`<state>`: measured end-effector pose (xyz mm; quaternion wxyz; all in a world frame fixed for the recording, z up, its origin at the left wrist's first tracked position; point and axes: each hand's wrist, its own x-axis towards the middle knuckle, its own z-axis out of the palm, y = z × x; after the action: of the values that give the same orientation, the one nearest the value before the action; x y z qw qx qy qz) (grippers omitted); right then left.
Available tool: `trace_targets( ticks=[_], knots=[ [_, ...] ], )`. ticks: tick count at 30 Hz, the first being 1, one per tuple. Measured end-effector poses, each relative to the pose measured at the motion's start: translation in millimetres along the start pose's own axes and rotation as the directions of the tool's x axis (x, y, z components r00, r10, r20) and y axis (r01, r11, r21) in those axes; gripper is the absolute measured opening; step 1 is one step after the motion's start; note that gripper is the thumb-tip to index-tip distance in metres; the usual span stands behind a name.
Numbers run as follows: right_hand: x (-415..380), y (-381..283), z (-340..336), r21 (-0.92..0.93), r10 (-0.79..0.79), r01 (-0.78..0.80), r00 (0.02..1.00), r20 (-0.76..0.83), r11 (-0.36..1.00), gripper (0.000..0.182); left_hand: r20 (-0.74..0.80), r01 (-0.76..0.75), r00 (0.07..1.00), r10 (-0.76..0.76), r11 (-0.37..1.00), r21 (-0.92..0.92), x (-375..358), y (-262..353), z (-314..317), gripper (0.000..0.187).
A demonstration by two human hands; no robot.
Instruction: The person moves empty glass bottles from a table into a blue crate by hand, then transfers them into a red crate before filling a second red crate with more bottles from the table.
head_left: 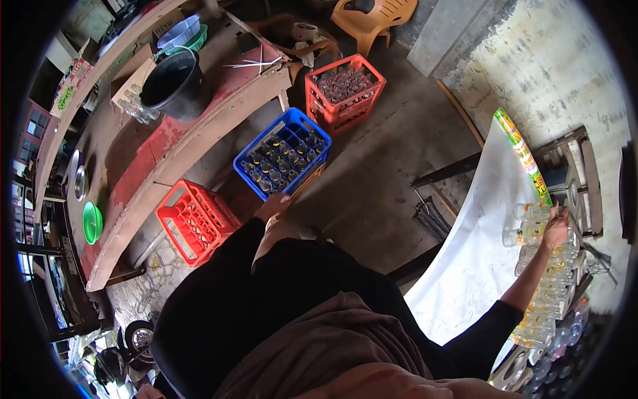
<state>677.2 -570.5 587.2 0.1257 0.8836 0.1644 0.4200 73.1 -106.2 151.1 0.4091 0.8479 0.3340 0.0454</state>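
On the right, my right hand (557,229) is closed around the neck ends of clear glass bottles (525,236), whose bases point left over the white tabletop (458,253). More clear bottles (541,299) with yellow-orange markings are lined up below that hand along the table's edge. My left hand (274,206) is by my knee, fingertips right at the near corner of the blue crate (240,163); whether they grip its rim I cannot tell. Several clear bottles stand upright in that crate's compartments.
A red crate with bottles (345,113) stands beyond the blue one; another red crate (199,226) is at left. The long wooden table (156,169) carries a black bucket (174,86) and a green bowl (93,223). An orange plastic chair (375,23) stands at the back.
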Motion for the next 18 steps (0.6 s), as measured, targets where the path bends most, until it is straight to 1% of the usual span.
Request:
trace_targets(
  ticks=[1,2,3,4,5,6,7,8,9,10,11,12,13,15,16,17,18],
  knots=[
    [-1,-8,-17,-0.005,-0.012,0.012,1.0,0.0,1.0,0.045,-0.022,-0.016,1.0,0.016,1.0,-0.025,18,27,-5,0.03],
    [-2,-16,-32,0.045,-0.026,0.027,1.0,-0.011,0.999,0.046,-0.047,-0.035,0.998,0.033,0.998,-0.047,33,55,-10,0.033],
    [-2,-28,-51,0.094,-0.039,0.04,0.999,-0.02,0.995,0.047,-0.031,-0.09,0.996,0.087,0.982,-0.164,43,86,-20,0.033],
    [-4,-44,-79,0.138,-0.053,0.05,0.998,0.016,0.989,0.045,-0.021,-0.143,0.99,0.143,0.95,-0.279,51,117,-29,0.033],
    [-8,-61,-100,0.134,-0.056,0.053,0.998,0.017,0.99,0.045,0.005,-0.198,0.978,0.208,0.942,-0.271,62,143,-33,0.034],
    [-13,-77,-120,0.202,-0.115,0.11,0.993,0.013,0.973,0.042,0.032,-0.254,0.962,0.272,0.93,-0.264,70,171,-36,0.035],
    [-19,-97,-139,0.268,-0.173,0.165,0.985,0.007,0.949,0.039,0.034,-0.346,0.931,0.362,0.911,-0.226,71,204,-47,0.035],
    [-27,-123,-160,0.359,-0.194,0.184,0.981,-0.008,0.915,0.036,0.039,-0.435,0.892,0.449,0.88,-0.189,72,235,-57,0.036],
    [-35,-150,-179,0.447,-0.213,0.202,0.977,-0.025,0.872,0.032,0.009,-0.555,0.82,0.572,0.8,-0.227,77,254,-58,0.038],
    [-44,-174,-190,0.54,-0.235,0.188,0.972,0.019,0.821,0.03,-0.028,-0.663,0.732,0.681,0.702,-0.261,80,270,-62,0.04],
    [-55,-199,-197,0.626,-0.261,0.167,0.963,0.061,0.762,0.028,-0.028,-0.681,0.704,0.71,0.663,-0.312,75,293,-75,0.041],
    [-67,-226,-202,0.696,-0.307,0.203,0.951,0.026,0.689,0.025,-0.032,-0.696,0.675,0.737,0.621,-0.36,67,315,-94,0.043],
    [-78,-252,-206,0.758,-0.349,0.238,0.937,-0.014,0.607,0.022,-0.036,-0.697,0.675,0.737,0.62,-0.361,61,329,-111,0.043],
    [-99,-305,-224,0.768,-0.471,0.345,0.88,-0.064,0.54,0.019,-0.086,-0.759,0.598,0.797,0.529,-0.379,52,340,-140,0.049],
    [-103,-332,-240,0.844,-0.493,0.338,0.864,-0.102,0.417,0.019,-0.093,-0.76,0.6,0.795,0.53,-0.376,52,333,-149,0.049],
    [-108,-359,-256,0.903,-0.51,0.323,0.848,-0.143,0.284,0.02,-0.066,-0.746,0.614,0.787,0.552,-0.372,52,325,-158,0.048],
    [-112,-383,-267,0.915,-0.513,0.313,0.845,-0.147,0.253,0.021,-0.038,-0.731,0.629,0.776,0.575,-0.368,54,315,-169,0.048]
  ],
)
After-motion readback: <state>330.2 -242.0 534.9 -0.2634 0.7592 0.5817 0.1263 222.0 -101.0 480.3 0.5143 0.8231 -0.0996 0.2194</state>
